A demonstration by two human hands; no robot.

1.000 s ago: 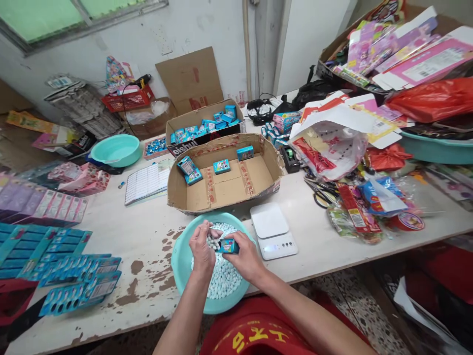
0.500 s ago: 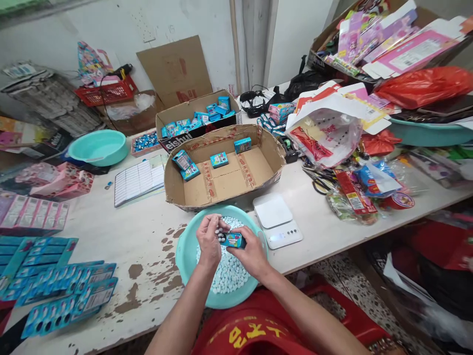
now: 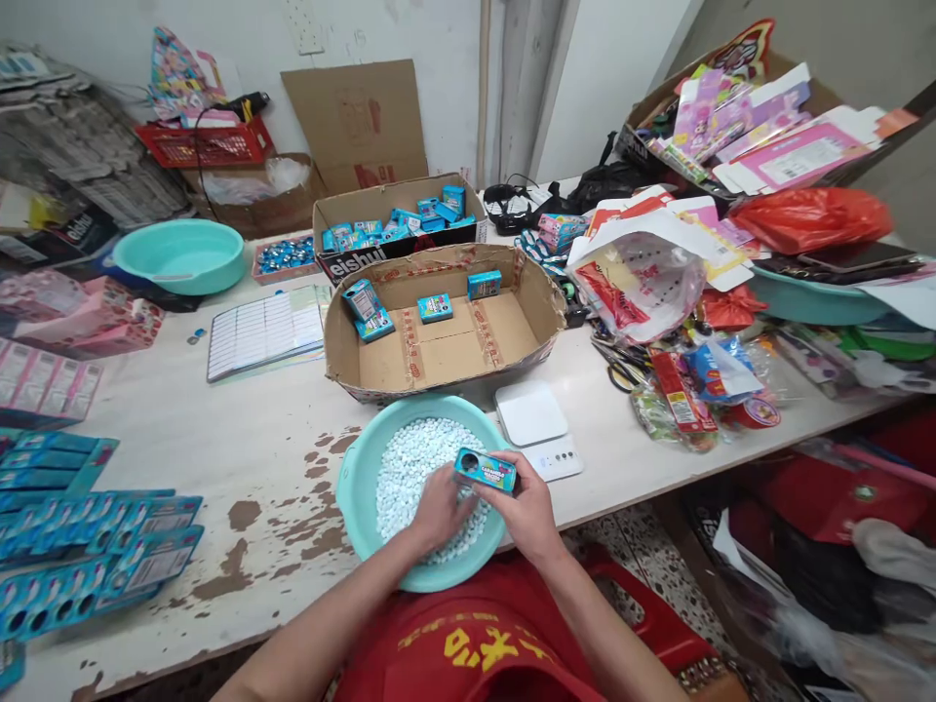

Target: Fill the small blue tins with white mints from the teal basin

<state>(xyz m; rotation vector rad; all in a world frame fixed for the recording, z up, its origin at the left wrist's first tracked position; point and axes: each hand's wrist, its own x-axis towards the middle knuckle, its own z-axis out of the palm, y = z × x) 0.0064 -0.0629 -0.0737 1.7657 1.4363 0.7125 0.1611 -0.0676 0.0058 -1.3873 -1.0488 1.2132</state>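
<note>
My right hand (image 3: pixel 527 507) is closed on a small blue box (image 3: pixel 486 470), which it holds tilted above the right part of a turquoise basin (image 3: pixel 349 487). The box has a dark round opening at its left end. Inside the basin lie many small pale blue and white pieces (image 3: pixel 409 458). My left hand (image 3: pixel 440 507) reaches down among these pieces, just below and left of the box. Its fingertips are partly hidden, and whether they hold any pieces is not visible.
An open cardboard box (image 3: pixel 439 356) with several blue boxes stands behind the basin. A white scale (image 3: pixel 532 414) is to its right. Blue cartons (image 3: pixel 88 531) lie at the left, scissors (image 3: pixel 621 370) and packets (image 3: pixel 680 390) at the right.
My left hand has moved from the small box's opening down into the pieces in the basin. My right hand still holds the box. The camera view has shifted slightly.
</note>
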